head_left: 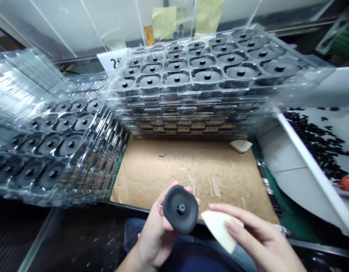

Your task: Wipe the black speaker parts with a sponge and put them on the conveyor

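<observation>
My left hand (160, 230): half-closed, fingers curled around the edge of a round, dark grey disc with a central black stub (180, 209).
My right hand (256, 234): thumb and fingers pinching a cream, wedge-shaped, sponge-like pad (221, 228), just beside the disc, not touching.
Beyond my hands: flat brown cardboard sheet (185, 162), then stacked clear plastic trays (185, 90) of similar discs (171, 80).
Right of my right hand: white bin (304, 156), small black pieces (315, 139) inside.
</observation>
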The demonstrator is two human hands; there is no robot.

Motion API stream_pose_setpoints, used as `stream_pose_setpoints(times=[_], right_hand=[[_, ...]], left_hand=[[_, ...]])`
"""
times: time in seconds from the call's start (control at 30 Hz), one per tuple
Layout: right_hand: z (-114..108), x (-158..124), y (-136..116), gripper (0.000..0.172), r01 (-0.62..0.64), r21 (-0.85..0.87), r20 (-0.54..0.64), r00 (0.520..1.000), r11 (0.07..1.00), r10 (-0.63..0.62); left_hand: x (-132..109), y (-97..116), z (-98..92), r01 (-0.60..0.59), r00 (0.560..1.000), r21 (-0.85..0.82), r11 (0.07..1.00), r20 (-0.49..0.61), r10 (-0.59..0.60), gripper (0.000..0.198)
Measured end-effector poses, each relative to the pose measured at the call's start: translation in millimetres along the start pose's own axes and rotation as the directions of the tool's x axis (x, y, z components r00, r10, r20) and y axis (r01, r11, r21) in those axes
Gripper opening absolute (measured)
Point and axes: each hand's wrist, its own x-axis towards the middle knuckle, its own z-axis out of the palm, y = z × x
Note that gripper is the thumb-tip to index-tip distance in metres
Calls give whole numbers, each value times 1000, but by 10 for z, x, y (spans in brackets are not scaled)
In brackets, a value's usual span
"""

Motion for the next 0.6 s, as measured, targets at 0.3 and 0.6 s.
stream_pose_setpoints(times=[0.3,0.6], right_hand=[[340,138,-549,30,592,-367,-109,739,717,-665],[470,258,-614,27,654,-435,-22,679,619,-733]], left_hand=[[-92,-63,-5,31,997,138,990,-69,-21,59],[-152,-14,18,91,992,70,993,-95,-84,44]])
